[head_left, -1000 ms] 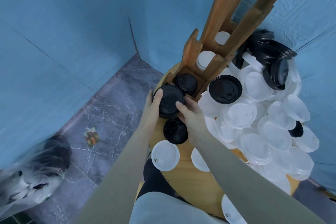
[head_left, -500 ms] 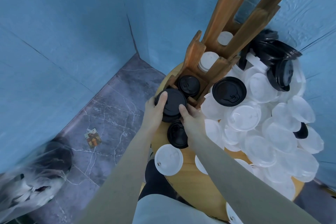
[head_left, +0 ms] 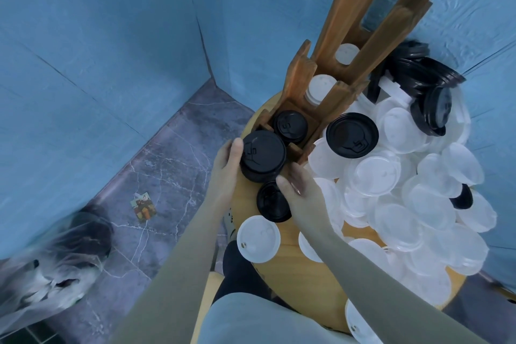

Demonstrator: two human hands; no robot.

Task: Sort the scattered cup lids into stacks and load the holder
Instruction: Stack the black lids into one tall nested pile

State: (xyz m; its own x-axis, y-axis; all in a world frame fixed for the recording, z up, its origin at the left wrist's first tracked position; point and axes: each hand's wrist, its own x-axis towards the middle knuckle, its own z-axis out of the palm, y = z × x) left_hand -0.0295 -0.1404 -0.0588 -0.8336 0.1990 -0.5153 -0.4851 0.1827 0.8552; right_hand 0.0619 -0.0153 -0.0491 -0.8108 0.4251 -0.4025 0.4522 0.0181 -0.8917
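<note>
The round wooden table carries most of the work left: a wide heap of clear and white lids covers its right side, with a pile of black lids at the far edge and one black lid lying loose on top of the heap. The tall wooden holder stands at the table's far left; its nearest compartment already has black lids in it, and the two behind show white lids, so loading is begun but, judging by the heap, far from finished. Just in front of the holder, the stack of black lids is held between both hands: the left hand has its grip curled round the stack's left side, and the right hand pinches its near right edge. Below them a single black lid and a white lid lie unsorted on the table.
</note>
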